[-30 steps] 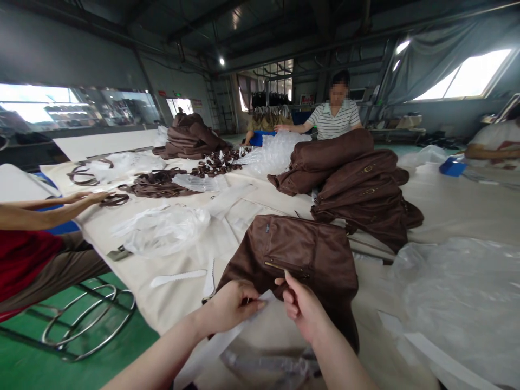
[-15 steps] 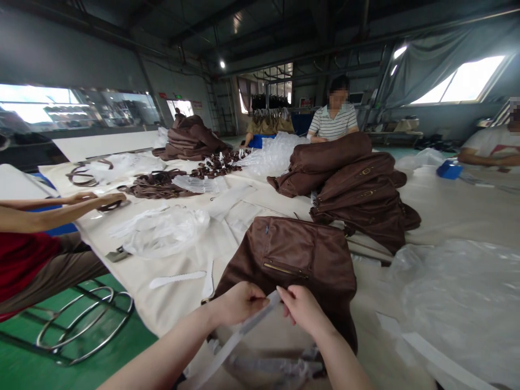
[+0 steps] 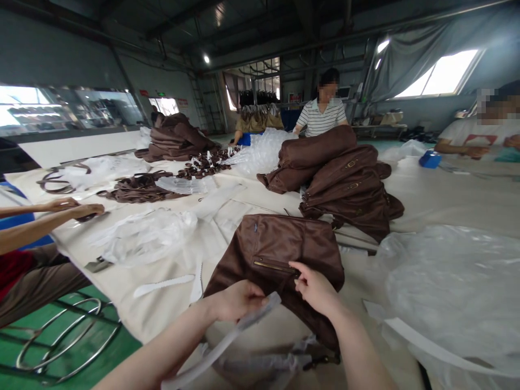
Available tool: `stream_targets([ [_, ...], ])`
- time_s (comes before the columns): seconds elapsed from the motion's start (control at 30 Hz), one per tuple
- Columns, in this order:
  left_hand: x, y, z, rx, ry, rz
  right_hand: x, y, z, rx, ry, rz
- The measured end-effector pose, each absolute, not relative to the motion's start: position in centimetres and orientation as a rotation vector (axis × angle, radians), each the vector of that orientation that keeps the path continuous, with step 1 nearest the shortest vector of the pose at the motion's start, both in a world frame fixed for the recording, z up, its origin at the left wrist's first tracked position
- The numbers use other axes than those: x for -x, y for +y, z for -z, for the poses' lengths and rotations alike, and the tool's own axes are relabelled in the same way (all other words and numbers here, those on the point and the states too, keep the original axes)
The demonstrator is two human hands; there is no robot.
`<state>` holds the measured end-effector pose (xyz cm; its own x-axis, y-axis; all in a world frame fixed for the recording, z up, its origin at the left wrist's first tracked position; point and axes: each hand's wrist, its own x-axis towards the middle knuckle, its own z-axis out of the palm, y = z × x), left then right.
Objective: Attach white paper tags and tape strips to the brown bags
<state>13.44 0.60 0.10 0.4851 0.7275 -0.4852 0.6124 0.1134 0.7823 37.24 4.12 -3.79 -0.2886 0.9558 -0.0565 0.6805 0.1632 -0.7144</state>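
A brown leather bag (image 3: 298,246) with a brass-toned zip lies flat on the table in front of me. Over its near edge, my left hand (image 3: 239,300) pinches one end of a long, translucent white strip (image 3: 227,341). The strip trails down toward me past a plastic-wrapped strap (image 3: 264,363), which has a dark clip at its right end. My right hand (image 3: 312,287) is beside the zip's right end, index finger stretched out and the others loosely bent. Nothing shows between its fingers, and it is apart from the strip.
Stacked brown bags (image 3: 345,184) rise behind the bag. Clear plastic (image 3: 442,287) covers the right side; crumpled plastic (image 3: 150,233) and white toothed strips (image 3: 164,284) lie left. A co-worker's hands (image 3: 83,210) handle brown straps at the left edge. Two other people sit across the table.
My right hand has let go of the strip and moved up and right to the zip. My left hand keeps its pinch. The whole view has shifted slightly right.
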Motion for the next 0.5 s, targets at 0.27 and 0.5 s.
stream_targets([
  [0.27, -13.3, 1.0, 1.3, -1.666, 1.300, -0.284, -36.0, 4.5, 6.1, 1.483, -2.148, -0.915],
  [0.5, -15.5, 2.3, 2.8, -1.727, 1.259, -0.413, -36.6, 4.6, 5.6, 1.473, -2.058, -0.942],
])
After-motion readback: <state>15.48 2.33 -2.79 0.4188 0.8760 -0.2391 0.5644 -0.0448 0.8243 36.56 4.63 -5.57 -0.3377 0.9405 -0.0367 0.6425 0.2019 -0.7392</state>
